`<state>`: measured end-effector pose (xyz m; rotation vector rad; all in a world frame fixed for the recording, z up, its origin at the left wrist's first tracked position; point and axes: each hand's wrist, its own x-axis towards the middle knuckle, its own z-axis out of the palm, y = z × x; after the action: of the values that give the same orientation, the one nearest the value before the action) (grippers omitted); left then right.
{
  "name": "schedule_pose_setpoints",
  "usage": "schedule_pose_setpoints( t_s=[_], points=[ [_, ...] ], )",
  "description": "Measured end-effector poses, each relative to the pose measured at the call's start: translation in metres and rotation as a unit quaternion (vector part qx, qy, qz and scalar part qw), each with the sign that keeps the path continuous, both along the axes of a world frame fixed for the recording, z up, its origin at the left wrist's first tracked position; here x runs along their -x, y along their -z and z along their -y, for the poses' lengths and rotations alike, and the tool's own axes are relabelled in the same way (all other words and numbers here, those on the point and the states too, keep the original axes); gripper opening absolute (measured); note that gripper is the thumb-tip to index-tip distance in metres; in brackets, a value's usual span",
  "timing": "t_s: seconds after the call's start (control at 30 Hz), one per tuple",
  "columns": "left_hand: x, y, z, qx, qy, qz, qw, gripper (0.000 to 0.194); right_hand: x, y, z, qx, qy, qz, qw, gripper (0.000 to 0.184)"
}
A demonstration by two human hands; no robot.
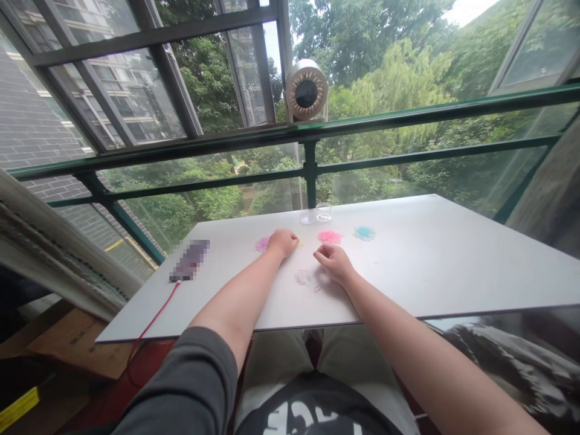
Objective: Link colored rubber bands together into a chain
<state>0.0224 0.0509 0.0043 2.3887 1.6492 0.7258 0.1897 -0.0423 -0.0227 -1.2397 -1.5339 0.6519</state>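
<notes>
My left hand [283,242] is closed over the table, between a purple pile [261,243] and a yellow pile [301,241] of what look like small elastic bands. It partly covers both piles. The fingers of my right hand [335,262] are pinched together just in front of a pink pile [330,236]. Whatever either hand holds is too small or hidden to make out. Close to my right hand lie a small mixed-colour heap [302,277] and a loose pink loop [317,289]. A teal pile [365,233] sits farther right.
The white table [435,260] stands against a green railing [385,121]. At its back edge are a clear round container [324,213] and a clear lid-like disc [307,220]. A blurred phone-like device [190,260] with a red cable [158,309] lies left. A round fan-like device [307,92] sits above the railing.
</notes>
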Motion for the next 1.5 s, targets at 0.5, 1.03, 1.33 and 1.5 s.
schedule_pose_setpoints(
  t_s=[0.5,1.03,1.33,1.5],
  points=[
    [0.015,0.005,0.019,-0.008,0.043,0.107,0.993,0.027,-0.004,0.003,0.005,-0.006,0.01,0.059,0.998,0.016],
    [0.034,0.016,0.092,0.04,0.167,0.049,0.984,0.032,-0.005,0.003,0.01,-0.085,-0.077,0.297,0.948,0.011],
    [0.032,0.017,0.092,0.046,0.126,0.055,0.989,0.022,-0.007,0.002,0.007,-0.069,-0.072,0.274,0.957,0.009],
    [0.032,0.018,0.092,0.045,0.117,0.057,0.99,0.021,-0.008,0.002,0.006,-0.053,-0.057,0.262,0.962,0.01]
  ],
)
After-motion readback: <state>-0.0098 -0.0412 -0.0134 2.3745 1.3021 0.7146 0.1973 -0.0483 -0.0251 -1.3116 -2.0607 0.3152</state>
